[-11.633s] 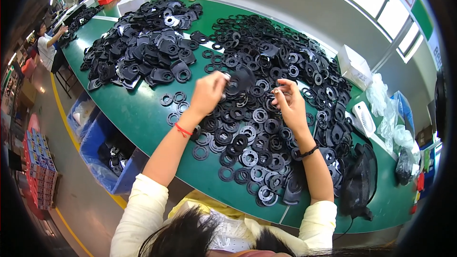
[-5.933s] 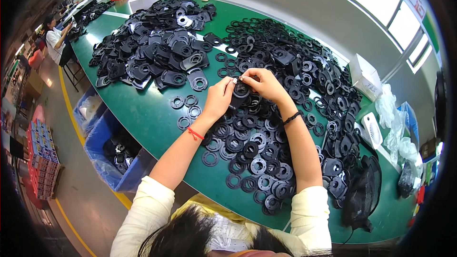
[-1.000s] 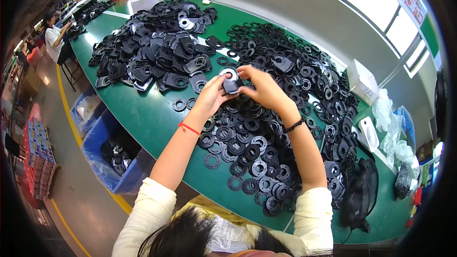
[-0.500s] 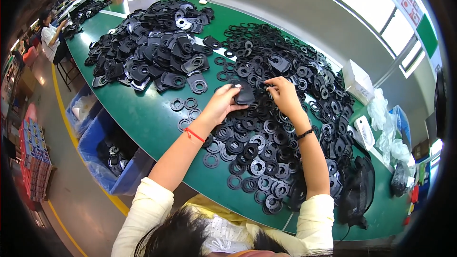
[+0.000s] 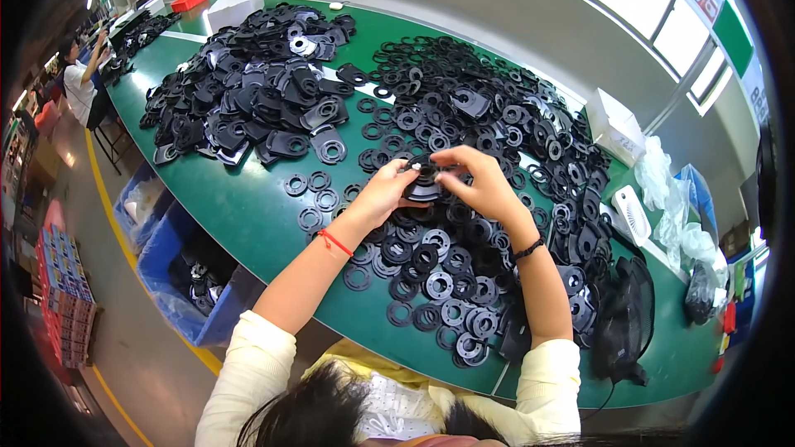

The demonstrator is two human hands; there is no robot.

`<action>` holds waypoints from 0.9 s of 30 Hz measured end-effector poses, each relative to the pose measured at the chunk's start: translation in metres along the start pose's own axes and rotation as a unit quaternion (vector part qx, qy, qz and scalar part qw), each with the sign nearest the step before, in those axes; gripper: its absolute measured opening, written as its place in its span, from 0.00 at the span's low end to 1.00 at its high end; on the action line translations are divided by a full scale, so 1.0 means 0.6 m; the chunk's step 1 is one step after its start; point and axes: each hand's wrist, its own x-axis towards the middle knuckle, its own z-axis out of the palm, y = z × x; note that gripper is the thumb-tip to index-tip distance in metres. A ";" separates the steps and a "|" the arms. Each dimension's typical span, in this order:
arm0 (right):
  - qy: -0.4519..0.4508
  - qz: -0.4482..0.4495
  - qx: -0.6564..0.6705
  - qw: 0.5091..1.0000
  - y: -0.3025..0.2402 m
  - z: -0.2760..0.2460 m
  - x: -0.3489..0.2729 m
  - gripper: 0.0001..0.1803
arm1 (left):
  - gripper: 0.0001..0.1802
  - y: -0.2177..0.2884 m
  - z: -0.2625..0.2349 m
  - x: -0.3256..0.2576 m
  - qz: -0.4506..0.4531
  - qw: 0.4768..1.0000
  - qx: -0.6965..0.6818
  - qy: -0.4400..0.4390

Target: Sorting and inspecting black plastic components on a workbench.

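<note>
A long green table heaped with black rubber rings. Above it, left hand and right hand both pinch one black ring part; it looks light, flexible, best gripped by its rim.

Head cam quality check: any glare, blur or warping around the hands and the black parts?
Head view: strong fisheye, the green table edge bows and corners vignette black; windows at upper right blow out white; left hand and right hand with the black part are sharp, evenly lit; soft sheen on parts, no harsh shadows.
</note>
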 end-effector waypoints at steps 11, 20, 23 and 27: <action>-0.052 0.065 -0.017 0.996 0.036 0.002 -0.003 0.18 | 0.13 0.016 -0.005 -0.007 0.042 0.998 0.017 0.040; 0.004 0.127 0.093 0.988 0.035 -0.015 -0.002 0.08 | 0.12 0.021 -0.003 -0.007 0.040 0.997 0.026 0.059; 0.025 0.176 0.257 0.950 0.030 -0.021 0.002 0.10 | 0.11 0.019 -0.006 -0.006 0.048 0.997 0.040 0.050; 0.043 0.180 0.336 0.924 0.019 -0.028 0.000 0.11 | 0.13 0.020 0.000 -0.006 0.039 0.998 0.056 0.002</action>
